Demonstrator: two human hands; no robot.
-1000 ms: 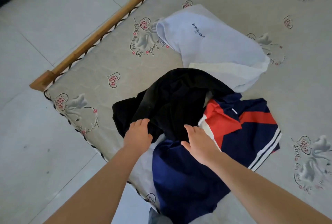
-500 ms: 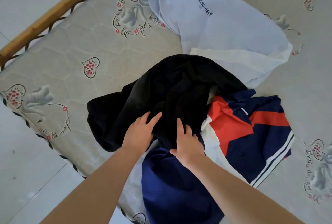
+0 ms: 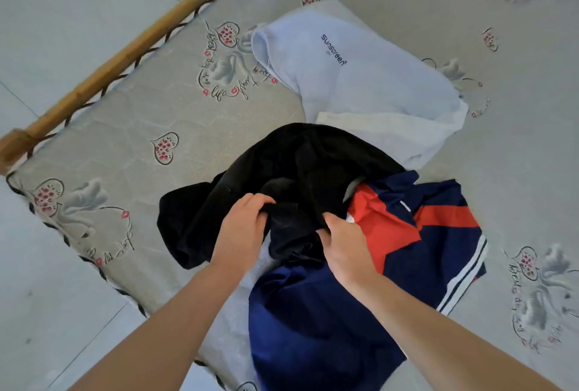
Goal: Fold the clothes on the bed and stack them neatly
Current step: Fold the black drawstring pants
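black garment [image 3: 313,165] — gripped, both hands' fingers [image 3: 257,202]

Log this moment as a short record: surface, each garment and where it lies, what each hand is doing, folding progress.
surface: patterned mattress with wooden rail
black garment: crumpled, lying partly over the navy one
navy, red and white garment: unfolded, nearest the person
pale blue garment: loose, farther back, printed "sunscreen"
left hand: grips black fabric
right hand: grips black fabric
progress: nothing folded or stacked
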